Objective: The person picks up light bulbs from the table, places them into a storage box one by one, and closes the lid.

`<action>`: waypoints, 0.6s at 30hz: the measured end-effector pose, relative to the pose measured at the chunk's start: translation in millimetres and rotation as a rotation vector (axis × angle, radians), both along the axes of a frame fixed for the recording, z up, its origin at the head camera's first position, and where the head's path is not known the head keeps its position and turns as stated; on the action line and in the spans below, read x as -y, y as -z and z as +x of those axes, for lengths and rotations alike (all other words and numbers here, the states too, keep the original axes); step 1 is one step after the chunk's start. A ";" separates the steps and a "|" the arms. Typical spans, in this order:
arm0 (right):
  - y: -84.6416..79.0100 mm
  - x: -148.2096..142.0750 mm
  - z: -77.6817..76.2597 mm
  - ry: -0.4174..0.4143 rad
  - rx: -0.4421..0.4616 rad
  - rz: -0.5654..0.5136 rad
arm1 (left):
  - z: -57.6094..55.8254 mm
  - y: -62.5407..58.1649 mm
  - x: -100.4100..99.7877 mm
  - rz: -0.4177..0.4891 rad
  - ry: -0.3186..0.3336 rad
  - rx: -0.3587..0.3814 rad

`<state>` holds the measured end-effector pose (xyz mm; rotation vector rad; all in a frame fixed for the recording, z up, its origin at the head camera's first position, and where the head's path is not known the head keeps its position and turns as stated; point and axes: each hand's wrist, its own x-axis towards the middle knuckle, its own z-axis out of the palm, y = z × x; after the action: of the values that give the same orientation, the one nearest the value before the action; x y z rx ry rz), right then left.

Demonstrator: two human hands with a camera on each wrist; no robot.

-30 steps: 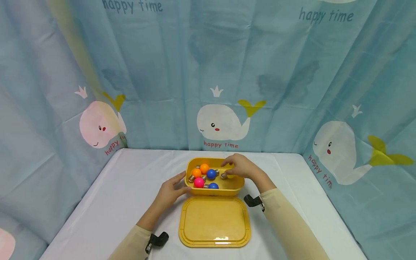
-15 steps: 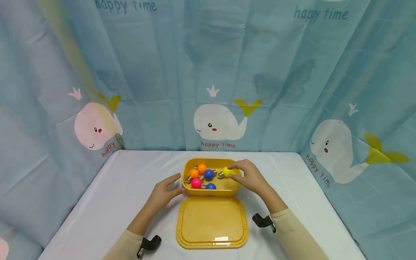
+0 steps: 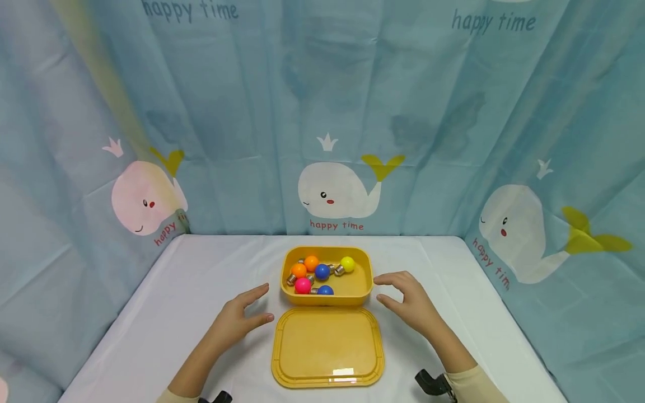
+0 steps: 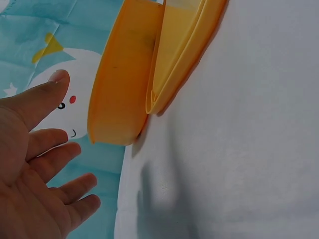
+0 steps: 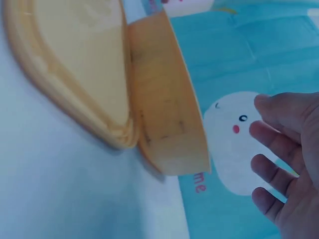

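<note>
A yellow plastic box [image 3: 326, 300] stands on the white table in the head view. Inside lie several small coloured bulbs with metal screw bases: a yellow bulb [image 3: 347, 264] at the back right, a pink bulb [image 3: 303, 285] at the front left, and orange and blue ones around them. The yellow lid [image 3: 327, 347] lies flat just in front of the box. My left hand [image 3: 234, 322] hovers left of the box, fingers spread, holding nothing. To the right of the box, my right hand [image 3: 413, 302] is empty too, its fingers loosely extended and apart from the wall.
A white cloth [image 3: 151, 313] covers the table. Behind it and at both sides hang blue curtains [image 3: 242, 190] printed with whales. A black wrist camera [image 3: 434, 384] sits on the right forearm.
My right hand has let go of the yellow bulb, which now lies in the box, and has drawn back to the right. My left hand has left the box's side, moving left and nearer.
</note>
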<state>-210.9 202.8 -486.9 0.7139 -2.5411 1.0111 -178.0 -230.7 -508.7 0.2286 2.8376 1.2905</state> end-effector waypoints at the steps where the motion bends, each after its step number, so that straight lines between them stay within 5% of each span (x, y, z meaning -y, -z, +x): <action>1: 2.1 -2.0 3.5 -0.004 -0.015 -0.007 | 3.2 -0.4 0.3 -0.001 0.006 0.006; 7: 14.0 -12.9 15.7 -0.050 -0.072 -0.069 | 14.3 0.7 1.9 0.014 0.019 0.033; 18: 38.8 -26.4 16.1 -0.121 0.091 0.027 | 15.7 21.0 4.3 -0.006 0.146 0.042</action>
<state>-194.8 229.3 -525.7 0.8572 -2.6213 1.0725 -162.3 -235.0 -529.8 0.3959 2.7313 1.2431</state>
